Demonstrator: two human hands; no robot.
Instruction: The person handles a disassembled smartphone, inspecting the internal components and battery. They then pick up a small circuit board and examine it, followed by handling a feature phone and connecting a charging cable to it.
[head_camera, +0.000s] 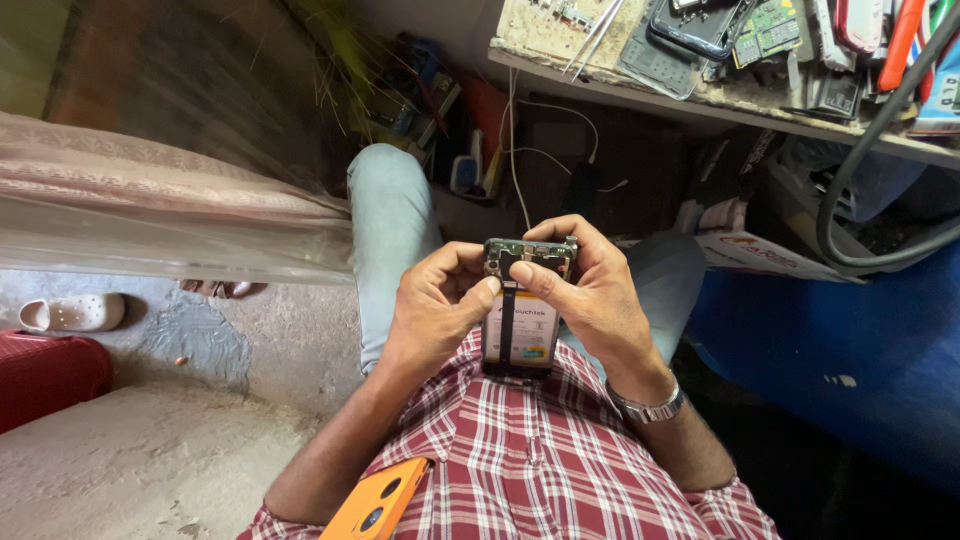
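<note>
Up close, one opened phone (522, 310), fingers of left hand (437, 305) and right hand (590, 290) clamped on it, perhaps two tweezers (595, 40) above.

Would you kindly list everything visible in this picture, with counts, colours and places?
opened phone: one, back cover off, black strip over a white battery, held in both hands above the lap
orange phone: one, in the shirt pocket, bottom edge
workbench: one, pale and worn, top right, strewn with phone parts
tweezers: one pair, metallic, on the workbench
black cable: one, thick, looping at right
white sandal: one, on the floor at left
wristwatch: one, silver, right wrist
left hand: gripping the phone's left side
right hand: thumb pressing the phone's top
</note>
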